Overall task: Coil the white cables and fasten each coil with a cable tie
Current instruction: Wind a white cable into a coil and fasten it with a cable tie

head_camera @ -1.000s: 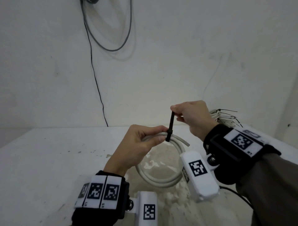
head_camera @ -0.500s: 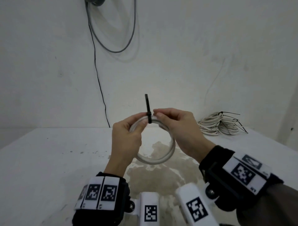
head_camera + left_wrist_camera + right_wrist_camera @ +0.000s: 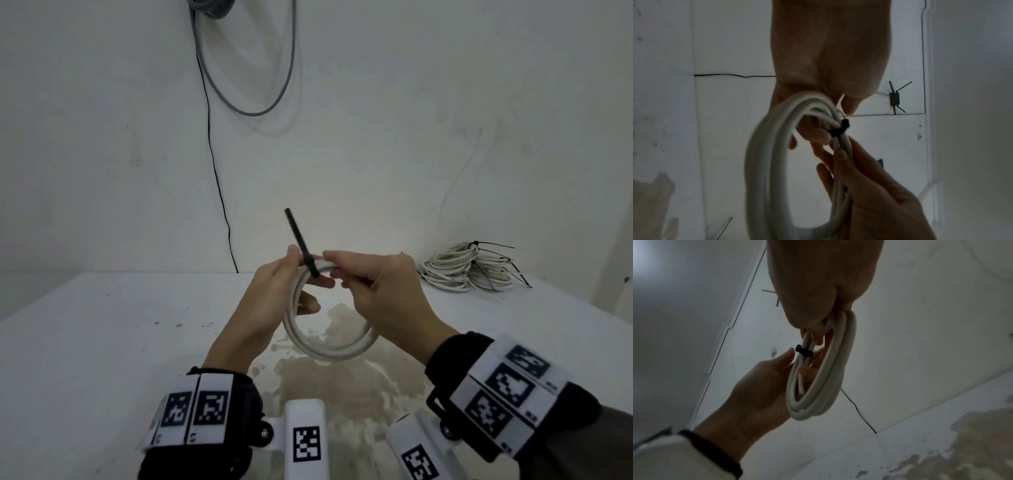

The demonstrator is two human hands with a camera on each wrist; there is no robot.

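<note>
1. Both hands are up above the desk, and between them hangs the white cable coil, a tidy ring held clear of the surface.
2. The left hand has the coil's left side, its thumb and fingers curled round the strands right beside the tie.
3. The right hand grips the top of the coil from the other side, fingers wrapped over the strands.
4. There's the black cable tie, cinched round the top of the coil between the two hands, its long tail sticking up and leaning a little to the left.
5. From the left wrist view the tie's band bites tight round the bunched strands.
6. Far right on the desk, against the wall, sits a pile of coiled white cables with thin black tie tails poking out.
7. A grey cable loop hangs on the wall, far left of centre, with a thin black wire running down to the desk edge.
8. A brownish stain spreads over the near desk, under the hands.
</note>
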